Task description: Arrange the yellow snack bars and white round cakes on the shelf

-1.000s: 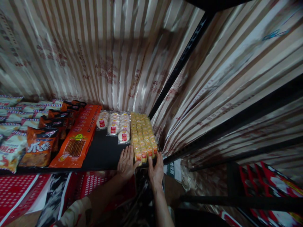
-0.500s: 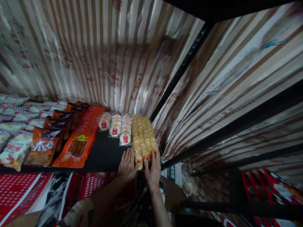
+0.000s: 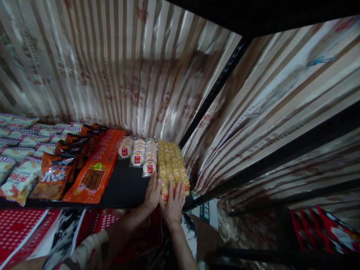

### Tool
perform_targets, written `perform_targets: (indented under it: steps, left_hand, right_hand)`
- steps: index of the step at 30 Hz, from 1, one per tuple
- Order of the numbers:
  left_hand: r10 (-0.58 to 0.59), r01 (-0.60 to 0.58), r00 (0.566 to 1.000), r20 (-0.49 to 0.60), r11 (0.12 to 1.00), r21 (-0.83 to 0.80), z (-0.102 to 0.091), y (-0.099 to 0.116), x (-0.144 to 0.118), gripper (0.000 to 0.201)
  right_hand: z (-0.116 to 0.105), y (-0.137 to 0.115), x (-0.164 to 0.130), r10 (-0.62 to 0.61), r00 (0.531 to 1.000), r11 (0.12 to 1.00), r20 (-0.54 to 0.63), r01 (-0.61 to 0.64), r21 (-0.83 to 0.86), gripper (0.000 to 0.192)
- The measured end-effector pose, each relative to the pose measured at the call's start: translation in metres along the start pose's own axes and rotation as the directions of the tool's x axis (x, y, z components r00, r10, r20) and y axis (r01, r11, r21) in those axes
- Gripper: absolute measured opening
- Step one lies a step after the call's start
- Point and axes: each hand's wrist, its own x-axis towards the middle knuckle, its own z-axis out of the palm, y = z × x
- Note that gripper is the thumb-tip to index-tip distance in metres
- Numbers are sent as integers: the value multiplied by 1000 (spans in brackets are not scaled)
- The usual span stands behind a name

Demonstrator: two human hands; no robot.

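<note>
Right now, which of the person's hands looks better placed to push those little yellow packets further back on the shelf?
Probably the right hand: it lies flat against the front edge of the yellow packets, fingers pointing back. The left hand rests on the black shelf beside their left edge, better for steadying.

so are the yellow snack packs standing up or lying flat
Lying flat: the yellow snack packs lie in overlapping rows on the black shelf, with both hands at their front edge.
</note>
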Motion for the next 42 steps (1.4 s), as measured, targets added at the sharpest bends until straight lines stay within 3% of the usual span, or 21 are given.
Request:
perform_targets:
  steps: [5, 10, 15, 23, 27, 30, 35, 39, 42]
  left_hand:
    - [-83, 104, 991, 102, 968, -227, 1, 7, 23, 54]
    - [-90, 129, 989, 117, 913, -387, 18, 6, 21, 60]
    - [-78, 121, 990, 116, 893, -433, 27, 3, 17, 61]
    - [-85, 124, 991, 107, 889, -441, 18, 8, 17, 58]
    - [-45, 69, 996, 71, 918, -391, 5, 8, -1, 56]
    - [48, -51, 999, -17, 950, -307, -5, 2, -27, 51]
    - [276, -291, 945, -173, 954, -68, -18, -5, -71, 43]
    - [321, -319, 944, -69, 947, 40, -30, 3, -87, 34]
    - [351, -353, 935, 49, 934, 50, -35, 9, -88, 34]
  right_hand:
    - [11, -1, 4, 64, 997, 997, -39, -66, -43, 69]
    - [15, 0, 1, 72, 996, 995, -48, -75, -63, 68]
    - [16, 1, 2, 49, 995, 996, -90, -55, -67, 68]
    - [19, 2, 2, 39, 992, 998, -117, -44, -45, 68]
    - [19, 3, 1, 57, 992, 998, -115, -56, 15, 71]
    - [16, 3, 1, 112, 988, 989, -110, -101, 104, 67]
    - [4, 7, -1, 280, 948, 925, -153, -223, 308, 57]
    - [-9, 4, -17, 417, 894, 853, -163, -322, 410, 49]
    - [-16, -2, -34, 408, 906, 849, -110, -332, 412, 39]
